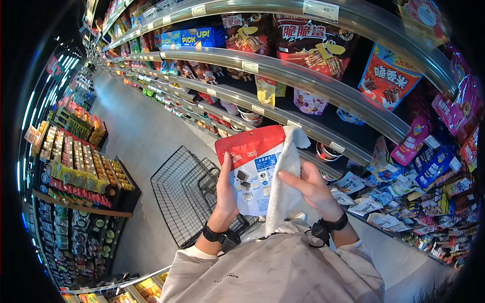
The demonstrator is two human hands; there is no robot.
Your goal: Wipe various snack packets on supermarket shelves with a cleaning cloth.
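A snack pouch (252, 181) with a red top and a white, printed back is upright in front of me. My left hand (227, 189) grips its left edge, thumb on the printed face. A white cloth (286, 170) lies over the pouch's right edge and hangs down past its bottom. My right hand (312, 185) holds the cloth against that edge, thumb on top; its other fingers are partly hidden behind the cloth. Both wrists wear black bands with small devices.
A black wire shopping cart (185, 197) stands on the floor, left of my hands. Shelves (242, 62) of packaged snacks run ahead and to the right. Piled packets (382, 204) lie at the lower right. A display stand (83, 212) is at the left, and a bin of yellow packs (149, 289) at the bottom.
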